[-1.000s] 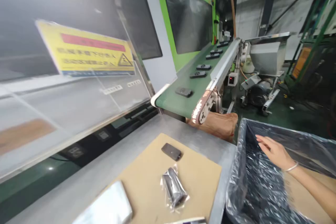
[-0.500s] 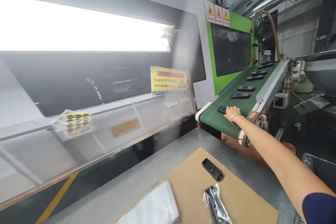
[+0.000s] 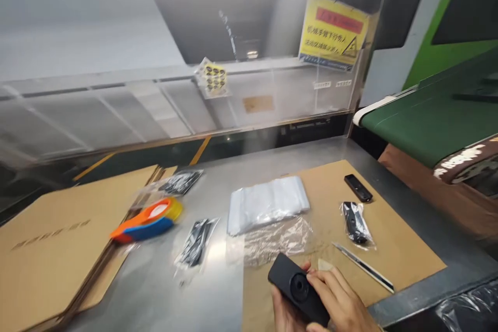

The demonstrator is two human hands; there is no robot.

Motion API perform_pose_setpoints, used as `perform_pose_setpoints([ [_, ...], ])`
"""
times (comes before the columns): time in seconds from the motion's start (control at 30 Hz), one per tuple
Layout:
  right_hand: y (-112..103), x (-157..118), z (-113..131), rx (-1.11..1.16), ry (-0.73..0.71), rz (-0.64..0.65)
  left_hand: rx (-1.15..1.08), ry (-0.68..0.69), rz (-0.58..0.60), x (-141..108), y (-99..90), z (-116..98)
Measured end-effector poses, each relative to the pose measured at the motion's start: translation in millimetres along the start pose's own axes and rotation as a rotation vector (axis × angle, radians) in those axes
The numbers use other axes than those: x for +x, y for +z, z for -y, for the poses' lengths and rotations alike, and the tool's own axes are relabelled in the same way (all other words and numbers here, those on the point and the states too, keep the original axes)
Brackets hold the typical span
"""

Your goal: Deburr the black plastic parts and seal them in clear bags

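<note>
A black plastic part (image 3: 286, 272) with a round recess is held between both hands at the bottom centre. My left hand (image 3: 283, 311) grips it from below and the left, partly hidden behind it. My right hand (image 3: 342, 298) has its fingers on the right side of the part, near the recess. Ahead lies a stack of clear plastic bags (image 3: 268, 199) on brown cardboard (image 3: 404, 249). To the right are a bare black part (image 3: 358, 188), a bagged black part (image 3: 356, 223) and a slim cutter knife (image 3: 363, 266).
An orange and blue tape dispenser (image 3: 150, 220) sits by stacked flat cardboard (image 3: 50, 238) at left. Bagged black items (image 3: 195, 243) lie on the metal table (image 3: 163, 280). A green conveyor (image 3: 431, 119) juts in at right; a clear panel with a yellow sign (image 3: 334, 31) stands behind.
The view has swung left and down. My right hand has left the conveyor and is now at the table on a black part. My left hand has come into view, holding that part too.
</note>
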State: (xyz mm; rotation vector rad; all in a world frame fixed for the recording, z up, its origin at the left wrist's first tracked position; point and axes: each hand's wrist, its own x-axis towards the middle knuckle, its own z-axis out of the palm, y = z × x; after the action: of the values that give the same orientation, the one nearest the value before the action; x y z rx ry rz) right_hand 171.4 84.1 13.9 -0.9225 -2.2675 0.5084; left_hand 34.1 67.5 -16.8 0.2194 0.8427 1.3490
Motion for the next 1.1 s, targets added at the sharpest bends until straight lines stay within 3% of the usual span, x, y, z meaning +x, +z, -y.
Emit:
perform_pose_setpoints([
  [0.1, 20, -15, -1, 0.111, 0.145, 0.022, -0.266, -0.123, 0.010, -4, -11.1, -5],
  [0.2, 29, -24, -31, -0.125, 0.361, -0.071, -0.222, -0.178, 0.061, -18, -26.0, -9],
  [0.3, 42, -35, -60, -0.317, 0.384, -0.031, -0.196, -0.210, 0.167, -34, -37.7, -8],
  [0.4, 46, -43, -69, -0.280, 0.356, 0.041, -0.191, -0.248, 0.250, -48, -45.1, -4],
  [0.47, 39, -44, -61, -0.236, 0.351, 0.073, -0.184, -0.277, 0.277, -56, -48.9, 0],
  [0.57, 15, -41, -31, -0.043, 0.293, 0.115, -0.180, -0.330, 0.285, -66, -54.4, 8],
  [0.67, -9, -37, 11, 0.151, 0.096, 0.135, -0.184, -0.410, 0.264, -74, -59.2, 20],
  [0.77, -19, -40, 44, 0.135, -0.093, 0.231, -0.188, -0.500, 0.223, -86, -60.4, 29],
  [0.93, -20, -53, 59, 0.025, -0.175, 0.331, -0.111, -0.550, 0.142, -108, -58.2, 24],
  [1.1, -18, -49, 66, 0.015, -0.228, 0.324, 0.135, -0.421, 0.131, -114, -66.5, 13],
])
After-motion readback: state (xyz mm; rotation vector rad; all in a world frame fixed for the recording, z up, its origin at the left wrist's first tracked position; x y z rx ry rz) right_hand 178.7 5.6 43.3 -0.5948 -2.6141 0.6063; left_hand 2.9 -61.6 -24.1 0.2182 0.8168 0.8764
